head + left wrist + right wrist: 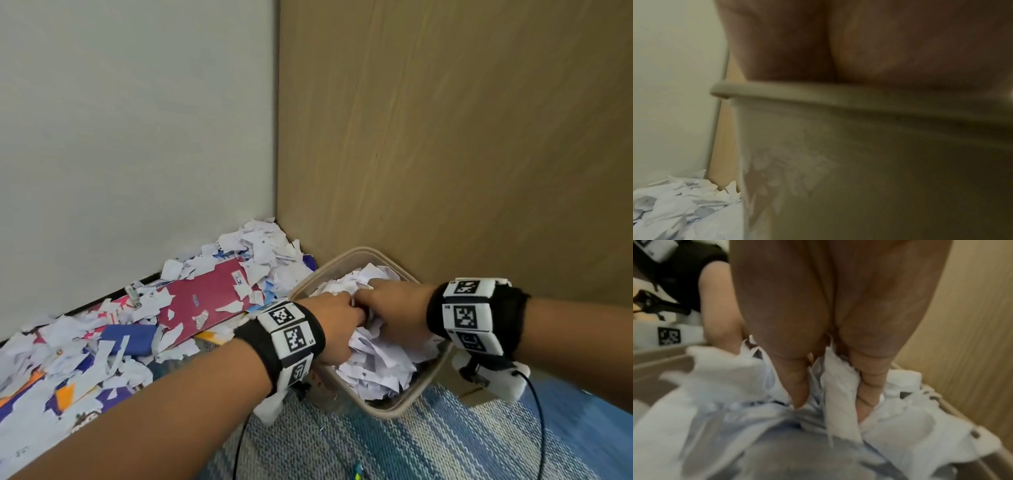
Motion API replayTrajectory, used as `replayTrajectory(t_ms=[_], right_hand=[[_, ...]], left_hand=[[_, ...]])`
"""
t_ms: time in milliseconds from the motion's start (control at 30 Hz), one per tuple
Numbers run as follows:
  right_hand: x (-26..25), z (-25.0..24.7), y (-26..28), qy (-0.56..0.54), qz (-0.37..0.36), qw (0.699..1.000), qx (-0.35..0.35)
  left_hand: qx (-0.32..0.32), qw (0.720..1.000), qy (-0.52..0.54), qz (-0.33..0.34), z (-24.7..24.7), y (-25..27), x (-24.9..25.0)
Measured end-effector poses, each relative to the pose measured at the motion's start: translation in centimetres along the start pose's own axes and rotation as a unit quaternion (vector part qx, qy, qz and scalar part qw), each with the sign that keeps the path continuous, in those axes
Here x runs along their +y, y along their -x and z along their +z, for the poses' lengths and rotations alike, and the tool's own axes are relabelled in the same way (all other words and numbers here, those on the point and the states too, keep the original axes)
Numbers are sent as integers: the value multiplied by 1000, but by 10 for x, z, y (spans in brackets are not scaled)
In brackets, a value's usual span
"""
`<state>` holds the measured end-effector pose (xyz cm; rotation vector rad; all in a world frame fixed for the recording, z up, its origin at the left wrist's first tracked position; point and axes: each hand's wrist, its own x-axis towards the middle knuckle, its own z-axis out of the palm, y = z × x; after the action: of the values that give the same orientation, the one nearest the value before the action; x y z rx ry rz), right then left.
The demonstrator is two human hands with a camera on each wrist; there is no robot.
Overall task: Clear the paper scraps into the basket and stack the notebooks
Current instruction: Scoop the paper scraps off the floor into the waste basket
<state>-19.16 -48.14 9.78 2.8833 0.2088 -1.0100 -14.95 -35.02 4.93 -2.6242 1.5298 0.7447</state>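
A beige basket (387, 409) stands in the corner, heaped with white paper scraps (376, 363). Both hands are inside it, close together. My left hand (337, 322) dips into the heap and its fingers are hidden; the left wrist view shows only the palm (838, 40) above the basket rim (818, 95). My right hand (831, 408) points down with a scrap (838, 386) held between thumb and fingers. More scraps (260, 246) litter the floor at left, half burying a maroon notebook (205, 301) and a blue notebook (132, 339).
A wooden panel (445, 137) rises right behind the basket and a white wall (137, 120) stands to the left. A blue striped rug (376, 445) lies in front. Thin black cables hang from both wristbands.
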Motion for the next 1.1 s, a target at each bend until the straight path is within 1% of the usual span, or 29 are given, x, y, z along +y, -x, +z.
replayTrajectory(t_ms=[100,200,267,400,500,567,633,733,800,900,1000,1100], right_hand=[[5,-16,6,8,0,1000,-5],[10,-38,15,-14,-20,1000,10],[14,-51,20,-31,-30,999,8],[19,-70,31,-28,-15,999,-22],[21,-79,36,-24,1,999,-27],[19,-82,36,-11,14,1000,-16],[17,-85,33,-5,23,1000,15],[7,-93,24,-29,33,994,97],[-7,-102,15,-43,25,988,148],[-43,-117,-4,-48,8,976,211],[-88,-129,-27,-72,-20,965,250],[-133,-132,-56,-127,-45,959,251]], left_hand=[[16,999,31,15,-14,6,-1],[40,997,50,31,-35,14,-6],[55,996,59,42,-48,20,-10],[58,995,77,40,-64,28,-18],[69,991,104,49,-69,33,-22],[95,987,116,58,-72,37,-24],[140,981,124,51,-77,40,-27],[219,964,151,11,-83,44,-39],[269,948,170,-25,-86,49,-53],[316,927,182,-90,-83,60,-85],[311,917,184,-170,-66,76,-128],[271,907,209,-247,-36,94,-166]])
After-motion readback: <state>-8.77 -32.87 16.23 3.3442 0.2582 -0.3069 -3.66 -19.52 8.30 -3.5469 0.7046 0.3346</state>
